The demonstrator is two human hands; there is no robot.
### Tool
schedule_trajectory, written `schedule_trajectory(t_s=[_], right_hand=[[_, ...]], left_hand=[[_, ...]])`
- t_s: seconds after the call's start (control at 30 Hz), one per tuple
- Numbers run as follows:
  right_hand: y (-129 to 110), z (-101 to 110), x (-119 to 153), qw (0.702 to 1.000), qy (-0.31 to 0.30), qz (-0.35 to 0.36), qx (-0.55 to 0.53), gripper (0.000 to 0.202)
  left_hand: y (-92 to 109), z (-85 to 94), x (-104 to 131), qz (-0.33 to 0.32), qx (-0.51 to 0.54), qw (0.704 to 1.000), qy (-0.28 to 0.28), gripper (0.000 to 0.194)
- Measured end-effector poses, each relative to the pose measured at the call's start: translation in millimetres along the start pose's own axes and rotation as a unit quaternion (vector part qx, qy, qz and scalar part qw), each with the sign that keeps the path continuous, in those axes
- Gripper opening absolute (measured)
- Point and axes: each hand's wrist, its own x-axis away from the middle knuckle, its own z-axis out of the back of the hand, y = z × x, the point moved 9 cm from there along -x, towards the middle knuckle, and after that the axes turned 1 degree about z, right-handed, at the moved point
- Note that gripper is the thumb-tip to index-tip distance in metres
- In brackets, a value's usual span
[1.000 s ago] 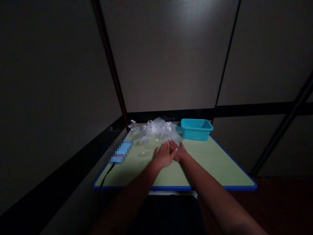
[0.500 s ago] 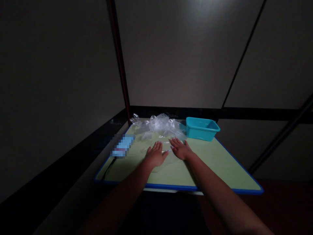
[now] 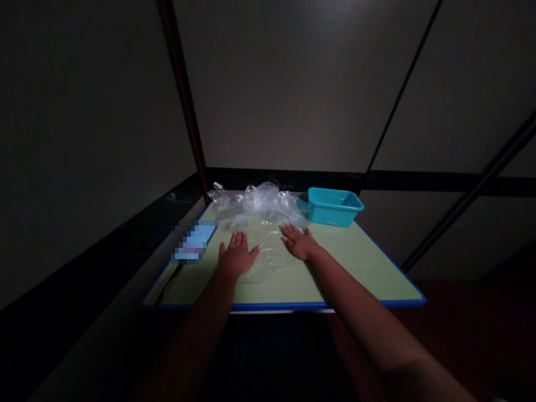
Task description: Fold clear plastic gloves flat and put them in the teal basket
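- Lying flat, the thin, clear plastic sheet (image 3: 270, 262) seemed light, limp, slippery; its edges likely offered best hold.
- Left hand (image 3: 238, 258) and right hand (image 3: 299, 244) were splayed, grasping nothing.

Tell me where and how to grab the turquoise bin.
The turquoise bin is probably best taken by the right end of its rim, the right hand coming from above. It stands upright, open side up, with a protruding lip to pinch; crumpled clear plastic lies by its left end and the room wall is behind.
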Motion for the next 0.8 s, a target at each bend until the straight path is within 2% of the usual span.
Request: schedule_trajectory(t_s=[0.1, 0.17, 0.23, 0.33, 0.4, 0.5, 0.57, 0.67, 0.8], right_hand=[[-0.5, 5.2, 2.3, 0.999, 0.012, 0.0, -0.03, 0.057], [0.5, 13.5, 5.8, 0.998, 0.038, -0.005, -0.039, 0.058], [2.6, 24.4, 10.5, 0.996, 0.079, -0.016, -0.032, 0.057], [3.3, 35.2, 17.7, 0.992, 0.125, -0.025, -0.021, 0.055], [-0.4, 35.0, 20.3, 0.991, 0.128, -0.02, -0.024, 0.053], [-13.8, 29.9, 21.4, 0.992, 0.12, 0.007, -0.027, 0.052], [-25.7, 25.9, 21.3, 0.993, 0.11, 0.033, -0.025, 0.053], [-41.2, 20.2, 21.4, 0.994, 0.09, 0.062, -0.022, 0.055], [-57.1, 13.3, 23.7, 0.993, 0.061, 0.096, -0.023, 0.061]], left_hand=[[12.4, 11.5, 1.6, -0.053, -0.011, 0.998, 0.045, 0.07], [23.3, 13.4, 3.9, -0.105, -0.016, 0.993, 0.045, 0.067], [33.4, 7.7, 7.3, -0.155, -0.018, 0.988, 0.009, 0.069], [42.6, -4.0, 13.2, -0.201, -0.027, 0.978, -0.057, 0.085], [44.2, -5.2, 15.1, -0.207, -0.035, 0.976, -0.064, 0.089], [40.5, 0.0, 12.6, -0.188, -0.032, 0.981, -0.04, 0.065], [34.0, 1.6, 8.3, -0.16, -0.03, 0.986, -0.029, 0.055], [25.4, -1.9, 2.5, -0.129, -0.041, 0.99, -0.031, 0.055], [25.1, -7.8, 1.7, -0.133, -0.045, 0.989, -0.044, 0.057]])
